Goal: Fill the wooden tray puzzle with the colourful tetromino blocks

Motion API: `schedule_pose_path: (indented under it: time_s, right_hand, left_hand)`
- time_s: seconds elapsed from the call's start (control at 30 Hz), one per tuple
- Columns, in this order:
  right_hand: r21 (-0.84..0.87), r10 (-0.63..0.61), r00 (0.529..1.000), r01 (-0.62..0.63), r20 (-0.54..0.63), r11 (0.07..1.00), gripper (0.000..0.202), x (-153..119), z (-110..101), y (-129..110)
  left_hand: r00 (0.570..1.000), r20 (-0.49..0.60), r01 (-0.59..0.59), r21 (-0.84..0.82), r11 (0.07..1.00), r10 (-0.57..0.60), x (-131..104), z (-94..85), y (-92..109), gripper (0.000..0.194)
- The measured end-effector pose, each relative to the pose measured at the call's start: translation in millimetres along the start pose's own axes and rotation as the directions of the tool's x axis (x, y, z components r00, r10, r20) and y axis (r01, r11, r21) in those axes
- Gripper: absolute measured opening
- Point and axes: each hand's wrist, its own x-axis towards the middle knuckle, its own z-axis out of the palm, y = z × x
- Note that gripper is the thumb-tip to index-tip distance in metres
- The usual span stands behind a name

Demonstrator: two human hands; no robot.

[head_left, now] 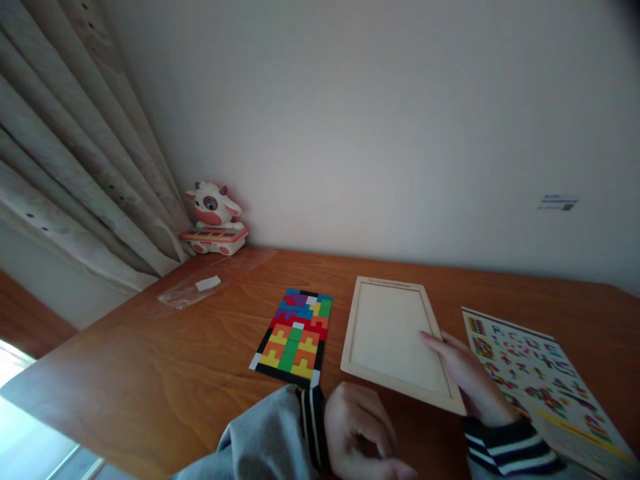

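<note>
A shallow wooden puzzle tray (387,327) with a raised rim shows its bare inside, tilted a little above the table's right half. My right hand (467,373) grips its right edge, thumb on the tray's face and the other fingers hidden beneath. Near the tray's lower left corner, my left hand (360,433) is curled closed, with nothing visible in it. Just left of the tray lies a rectangle of colourful puzzle blocks (295,337), fitted together flat on the table.
A printed instruction sheet (540,380) with coloured figures lies at the right. Clear plastic wrap (183,293) with a white label is on the table's left. A cow-shaped toy keyboard (215,220) stands in the back corner beside the curtain (85,133). A wall borders the wooden table (165,373).
</note>
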Motion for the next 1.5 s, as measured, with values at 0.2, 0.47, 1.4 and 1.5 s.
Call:
schedule_pose_path:
  time_s: [0.2,0.47,1.4,1.5]
  right_hand:
    - [-0.209,-0.055,0.976,0.1,0.212,0.973,0.035,7.9,-10.7,16.6]
    - [-0.829,-0.285,0.947,0.274,0.146,0.488,0.049,12.3,-17.3,26.1]
    - [-0.898,-0.333,0.918,0.32,0.216,0.301,0.06,16.0,-4.5,25.4]
    - [-0.9,-0.341,0.918,0.311,0.201,0.306,0.06,14.8,-3.0,25.4]
  left_hand:
    - [0.816,-0.506,0.247,-0.133,0.96,-0.28,9.7,-32.5,20.9,0.06]
    - [0.394,-0.634,0.343,-0.57,0.747,-0.665,9.4,-35.9,-34.6,0.038]
    - [0.35,-0.622,0.326,-0.62,0.713,-0.701,26.9,-26.1,-27.9,0.032]
    - [0.338,-0.638,0.331,-0.608,0.722,-0.692,27.4,-24.5,-28.4,0.033]
